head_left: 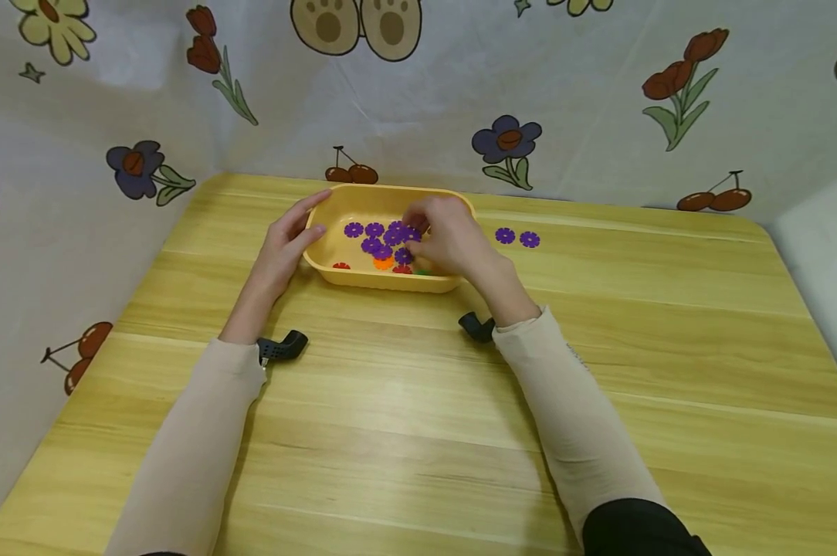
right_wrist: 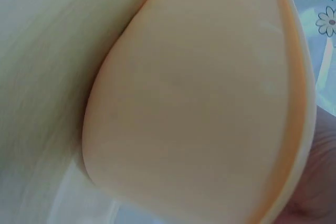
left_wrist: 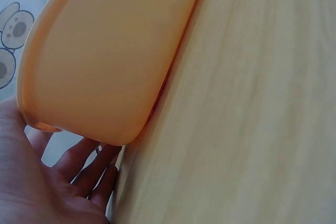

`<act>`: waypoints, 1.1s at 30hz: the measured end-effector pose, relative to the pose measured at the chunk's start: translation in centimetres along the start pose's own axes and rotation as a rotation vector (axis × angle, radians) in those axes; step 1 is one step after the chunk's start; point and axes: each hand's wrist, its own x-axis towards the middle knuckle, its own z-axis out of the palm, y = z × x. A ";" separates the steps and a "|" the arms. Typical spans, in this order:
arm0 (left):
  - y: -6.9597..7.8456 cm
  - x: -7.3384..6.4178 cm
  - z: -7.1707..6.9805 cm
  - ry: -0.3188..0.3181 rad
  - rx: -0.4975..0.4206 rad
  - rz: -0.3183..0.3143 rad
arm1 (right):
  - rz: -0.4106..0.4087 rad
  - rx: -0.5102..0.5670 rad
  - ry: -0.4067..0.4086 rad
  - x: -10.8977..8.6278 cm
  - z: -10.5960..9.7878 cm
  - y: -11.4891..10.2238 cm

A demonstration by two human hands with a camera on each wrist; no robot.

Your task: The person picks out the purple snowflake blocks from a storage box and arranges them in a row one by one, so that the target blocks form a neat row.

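Note:
A yellow plastic basin [head_left: 349, 279] stands near the table's far edge. At its left end my left hand [head_left: 282, 245] grips the rim, thumb on the near side and fingers behind; the left wrist view shows this hand [left_wrist: 63, 177] against the basin's end wall [left_wrist: 105, 66]. My right hand [head_left: 453, 235] reaches over the right side, its bent fingers down among purple snowflake discs [head_left: 371, 245]. Whether thumb and fingers pinch a disc cannot be made out. In the right wrist view the basin's outer wall [right_wrist: 194, 98] hides most of this hand [right_wrist: 315, 177].
Two purple discs [head_left: 517, 238] lie on the wooden table [head_left: 391, 401] right of the basin. Inside, along the near wall, are an orange disc [head_left: 384, 263], red discs [head_left: 402, 270] and a green one [head_left: 423, 272]. A patterned cloth [head_left: 418, 100] hangs behind the table.

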 end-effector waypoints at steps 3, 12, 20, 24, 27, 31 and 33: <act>-0.1 0.0 0.0 0.004 -0.009 0.009 | -0.005 0.018 0.021 -0.2 -0.4 0.3; -0.1 -0.2 0.1 0.012 -0.013 0.013 | -0.027 0.096 0.111 -1.3 -2.1 1.7; 0.0 -0.1 0.2 0.010 -0.002 0.015 | -0.054 0.086 0.234 -2.7 -3.5 3.7; 0.0 -0.1 0.2 0.009 -0.008 0.010 | -0.057 0.094 0.256 -3.2 -4.1 4.4; 0.0 0.0 0.2 0.009 -0.017 0.016 | -0.033 0.101 0.272 -3.8 -4.6 5.2; 0.0 0.0 0.2 0.006 -0.014 0.022 | 0.028 0.107 0.276 -4.8 -5.4 6.6; 0.1 0.0 0.2 0.005 -0.009 0.018 | 0.055 0.107 0.278 -5.2 -5.7 7.3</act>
